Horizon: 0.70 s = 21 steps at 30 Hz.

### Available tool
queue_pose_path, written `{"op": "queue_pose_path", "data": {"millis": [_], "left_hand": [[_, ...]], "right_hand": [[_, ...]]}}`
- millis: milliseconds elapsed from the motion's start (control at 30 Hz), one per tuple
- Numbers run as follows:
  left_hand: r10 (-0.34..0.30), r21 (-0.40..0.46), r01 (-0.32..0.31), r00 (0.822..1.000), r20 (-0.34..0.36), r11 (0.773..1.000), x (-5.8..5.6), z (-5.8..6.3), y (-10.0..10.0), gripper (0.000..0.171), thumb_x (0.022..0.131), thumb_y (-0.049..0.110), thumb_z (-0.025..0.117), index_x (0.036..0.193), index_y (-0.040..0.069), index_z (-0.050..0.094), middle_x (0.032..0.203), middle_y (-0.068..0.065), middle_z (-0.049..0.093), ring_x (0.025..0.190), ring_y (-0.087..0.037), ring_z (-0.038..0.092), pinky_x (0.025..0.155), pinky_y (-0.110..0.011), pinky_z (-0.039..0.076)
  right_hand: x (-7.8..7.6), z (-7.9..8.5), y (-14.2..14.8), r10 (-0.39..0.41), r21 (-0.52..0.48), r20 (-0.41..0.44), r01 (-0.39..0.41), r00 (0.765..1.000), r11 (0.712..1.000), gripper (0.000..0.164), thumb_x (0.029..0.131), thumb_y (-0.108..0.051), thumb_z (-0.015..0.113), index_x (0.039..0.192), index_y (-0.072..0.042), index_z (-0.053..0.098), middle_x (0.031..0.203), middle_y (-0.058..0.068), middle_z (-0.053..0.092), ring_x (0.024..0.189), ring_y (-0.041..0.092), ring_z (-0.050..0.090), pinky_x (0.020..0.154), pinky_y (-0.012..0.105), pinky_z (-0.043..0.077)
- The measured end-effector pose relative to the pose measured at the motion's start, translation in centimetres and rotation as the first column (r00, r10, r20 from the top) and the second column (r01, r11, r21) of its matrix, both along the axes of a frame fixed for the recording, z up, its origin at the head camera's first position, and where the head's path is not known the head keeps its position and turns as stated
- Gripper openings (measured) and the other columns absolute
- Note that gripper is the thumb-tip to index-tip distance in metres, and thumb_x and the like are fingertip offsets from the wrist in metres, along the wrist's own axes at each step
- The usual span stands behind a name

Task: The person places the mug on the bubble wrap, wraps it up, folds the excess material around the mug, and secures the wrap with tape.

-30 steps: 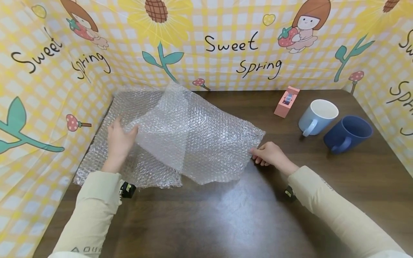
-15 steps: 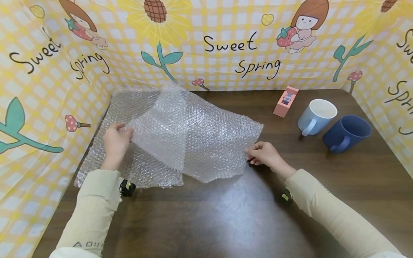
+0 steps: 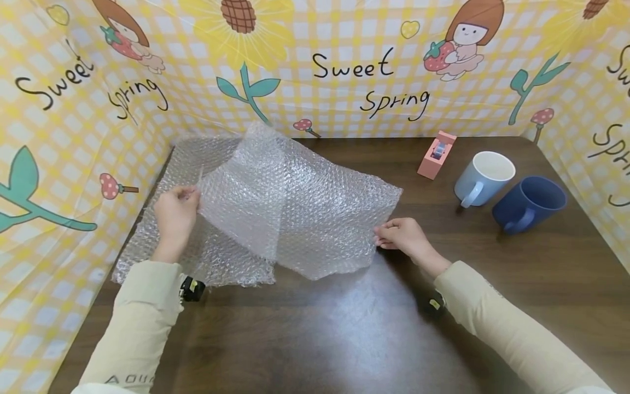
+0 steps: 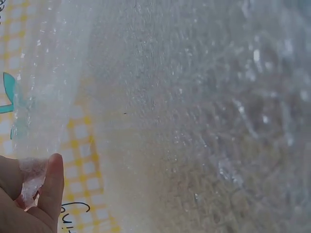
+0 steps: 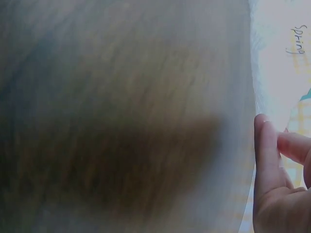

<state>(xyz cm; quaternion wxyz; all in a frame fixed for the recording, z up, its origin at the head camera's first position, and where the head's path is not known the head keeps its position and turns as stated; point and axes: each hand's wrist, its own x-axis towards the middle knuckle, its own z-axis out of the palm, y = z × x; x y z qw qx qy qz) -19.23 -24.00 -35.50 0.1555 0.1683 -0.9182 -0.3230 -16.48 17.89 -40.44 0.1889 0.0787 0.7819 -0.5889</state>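
A clear sheet of bubble wrap (image 3: 325,202) is stretched between my two hands, its near and far corners spreading out to either side. On its left edge my left hand (image 3: 175,216) pinches the film between thumb and fingers; the left wrist view shows the gathered film (image 4: 36,177) between them. My right hand (image 3: 406,238) pinches the right edge, and in the right wrist view the fingertips (image 5: 265,131) close on the bright film. Beneath the raised sheet, on the left, more bubble wrap (image 3: 231,268) lies flat on the table.
A pink tape dispenser (image 3: 433,161) stands at the back right of the dark wood table (image 3: 305,334). Beside it are a light blue mug (image 3: 479,183) and a dark blue mug (image 3: 534,202), handles facing me. A patterned yellow checked cloth (image 3: 344,33) walls the table's back and sides.
My left hand, fingers spread earlier, now pinches the sheet's left edge. My right hand has shifted slightly left with the right edge. Mugs and tape dispenser stay put.
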Motion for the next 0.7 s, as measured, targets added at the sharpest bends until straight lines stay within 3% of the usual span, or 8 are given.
{"op": "queue_pose_path", "data": {"millis": [233,300,400,467,567,700], "left_hand": [[-0.024,0.007,0.024,0.999,0.026,1.0,0.7,0.4,0.1,0.031,0.097,0.019,0.052,0.114,-0.002,0.066,0.103,-0.024,0.07,0.051,0.014,0.039,0.051,-0.007,0.034],[-0.028,-0.003,0.028,0.999,0.019,1.0,0.9,0.5,0.4,0.031,0.096,0.019,0.053,0.112,-0.002,0.067,0.101,-0.024,0.07,0.055,0.006,0.046,0.052,-0.008,0.035],[-0.043,-0.016,0.043,0.999,-0.004,0.999,1.3,0.7,0.9,0.028,0.095,0.019,0.055,0.11,-0.002,0.068,0.101,-0.024,0.07,0.068,-0.015,0.062,0.059,-0.011,0.036],[-0.063,-0.023,0.062,0.998,-0.014,0.998,1.6,0.7,1.2,0.027,0.094,0.018,0.056,0.108,-0.002,0.068,0.103,-0.024,0.07,0.079,-0.026,0.064,0.063,-0.013,0.037],[-0.095,-0.02,0.095,0.995,-0.004,0.995,2.0,0.8,1.6,0.026,0.093,0.017,0.057,0.108,-0.002,0.068,0.102,-0.024,0.07,0.065,-0.016,0.063,0.057,-0.013,0.038],[-0.124,0.006,0.124,0.991,0.047,0.992,2.5,0.8,2.1,0.027,0.092,0.015,0.056,0.108,-0.004,0.067,0.099,-0.025,0.07,0.05,0.007,0.045,0.048,-0.012,0.038]], "right_hand": [[-0.3,0.6,1.0,0.001,0.013,-0.014,-0.001,1.0,1.0,0.035,0.093,-0.008,0.058,0.113,0.021,0.056,0.067,-0.006,0.066,0.061,-0.001,0.063,0.063,0.016,0.055],[-0.4,0.8,1.3,-0.003,0.012,-0.017,0.003,1.0,1.0,0.035,0.093,-0.008,0.058,0.114,0.021,0.056,0.067,-0.007,0.066,0.061,-0.001,0.063,0.064,0.016,0.055],[-0.7,1.1,1.9,-0.011,0.025,-0.025,0.012,1.0,1.0,0.036,0.094,-0.009,0.058,0.114,0.021,0.055,0.065,-0.008,0.065,0.061,-0.001,0.063,0.064,0.017,0.055],[-0.9,1.2,2.3,-0.023,0.04,-0.035,0.024,0.999,0.999,0.036,0.094,-0.009,0.058,0.114,0.02,0.055,0.066,-0.01,0.064,0.061,-0.002,0.062,0.065,0.017,0.056],[-1.3,1.3,3.0,-0.045,0.067,-0.052,0.048,0.998,0.997,0.036,0.094,-0.011,0.057,0.115,0.019,0.055,0.068,-0.01,0.062,0.062,-0.002,0.062,0.068,0.018,0.056],[-1.9,1.3,3.7,-0.067,0.11,-0.072,0.075,0.995,0.991,0.034,0.095,-0.013,0.056,0.115,0.015,0.055,0.076,-0.007,0.062,0.064,-0.002,0.061,0.069,0.019,0.057]]}}
